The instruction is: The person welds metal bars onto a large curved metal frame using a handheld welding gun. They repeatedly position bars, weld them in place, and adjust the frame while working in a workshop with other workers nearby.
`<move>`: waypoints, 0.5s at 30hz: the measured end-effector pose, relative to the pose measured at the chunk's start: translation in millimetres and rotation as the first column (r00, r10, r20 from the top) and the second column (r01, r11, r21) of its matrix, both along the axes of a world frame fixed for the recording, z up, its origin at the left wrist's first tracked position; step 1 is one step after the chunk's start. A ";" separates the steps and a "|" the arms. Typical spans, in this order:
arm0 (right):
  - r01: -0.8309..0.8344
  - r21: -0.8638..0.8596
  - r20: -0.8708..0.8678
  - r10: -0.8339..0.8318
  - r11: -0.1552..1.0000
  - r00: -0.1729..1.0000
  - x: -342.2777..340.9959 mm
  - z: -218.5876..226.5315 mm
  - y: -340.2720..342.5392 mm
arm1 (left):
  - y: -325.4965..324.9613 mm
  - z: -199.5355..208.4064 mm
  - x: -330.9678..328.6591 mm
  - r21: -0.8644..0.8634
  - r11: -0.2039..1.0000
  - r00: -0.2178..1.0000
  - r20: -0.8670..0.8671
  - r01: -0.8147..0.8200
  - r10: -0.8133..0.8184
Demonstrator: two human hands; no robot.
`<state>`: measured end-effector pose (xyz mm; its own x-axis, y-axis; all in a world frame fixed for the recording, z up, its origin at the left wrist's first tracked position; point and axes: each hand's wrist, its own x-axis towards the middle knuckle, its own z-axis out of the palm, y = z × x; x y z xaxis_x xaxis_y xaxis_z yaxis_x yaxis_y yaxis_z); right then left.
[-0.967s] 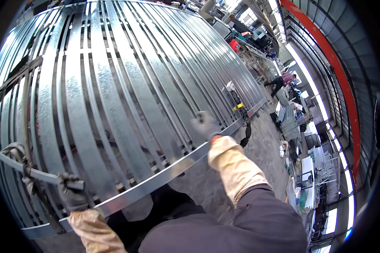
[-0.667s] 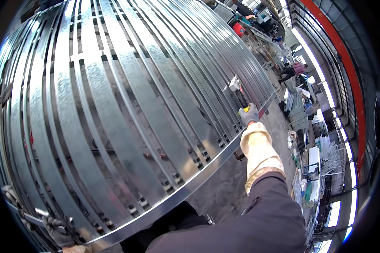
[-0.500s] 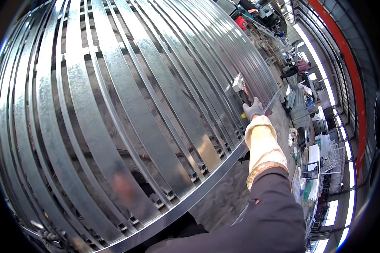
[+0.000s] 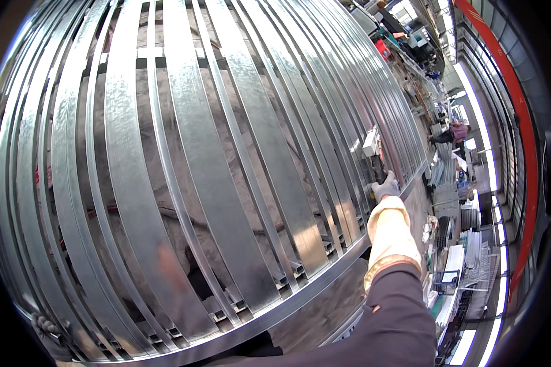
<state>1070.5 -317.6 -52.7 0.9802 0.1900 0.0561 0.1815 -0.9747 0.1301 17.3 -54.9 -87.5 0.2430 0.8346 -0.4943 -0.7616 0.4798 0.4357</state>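
Note:
A wide metal frame (image 4: 257, 327) crossed by long shiny galvanized slats (image 4: 217, 183) lies before me. Over its right side my gloved right hand (image 4: 386, 186) reaches out, closed around the dark handle of a hand tool (image 4: 371, 143). The tool has a silver-white, boxy head and a red part; a bit of yellow shows beside the hand. Its exact kind cannot be made out. At the lower left, the grey-gloved fingers of my left hand (image 4: 45, 324) are bent over the frame's edge. The rest of that hand is hidden.
Dark gaps between the slats show the floor and a cable beneath. Beyond the frame on the right are stacked metal profiles (image 4: 444, 196), racks and a blue trolley (image 4: 448, 278). A person (image 4: 454, 133) stands farther off. A red beam (image 4: 508, 79) runs overhead.
The whole view has shifted, so the frame, the tool and the surroundings lie lower and farther right. My right hand stays at the tool; my left stays at the frame's edge.

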 end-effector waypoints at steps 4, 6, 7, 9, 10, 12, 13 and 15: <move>-0.290 0.220 0.237 0.237 0.931 0.942 -27.5 6.6 -29.3 | 6.4 -35.6 -35.3 -0.183 0.970 0.986 -0.084 -0.160 0.147; -0.416 0.287 0.169 0.382 0.863 0.909 -63.7 32.5 -21.9 | -7.8 5.0 26.5 -0.086 0.986 0.979 -0.164 -0.141 0.125; -0.468 0.281 0.188 0.430 0.838 0.883 -73.7 45.3 -34.5 | -4.1 11.5 32.5 -0.099 0.992 0.996 -0.059 -0.073 0.067; -0.534 0.221 0.244 0.484 0.816 0.840 -103.0 72.4 -65.8 | -4.2 21.4 34.3 -0.203 0.963 0.974 0.105 -0.178 0.202; -0.526 0.171 0.276 0.472 0.833 0.837 -120.8 95.5 -100.4 | 5.7 21.6 48.2 -0.135 0.966 0.973 0.039 -0.220 0.227; -0.561 0.094 0.468 0.461 0.822 0.754 -141.2 129.3 -151.9 | 8.2 29.9 60.8 -0.119 0.965 0.961 -0.178 -0.233 0.210; -0.602 0.135 0.545 0.449 0.787 0.708 -149.2 143.1 -170.8 | 5.7 29.9 60.2 -0.131 0.955 0.956 -0.159 -0.267 0.246; -0.645 0.342 0.542 0.418 0.683 0.729 -162.8 186.6 -190.7 | -1.6 15.4 51.5 -0.071 0.950 0.925 -0.260 -0.304 0.277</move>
<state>907.7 -508.3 133.9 0.5793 0.5061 0.6389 0.7320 -0.6678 -0.1347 68.8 -56.5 -72.0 -0.1416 0.7886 -0.5984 -0.7512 0.3081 0.5838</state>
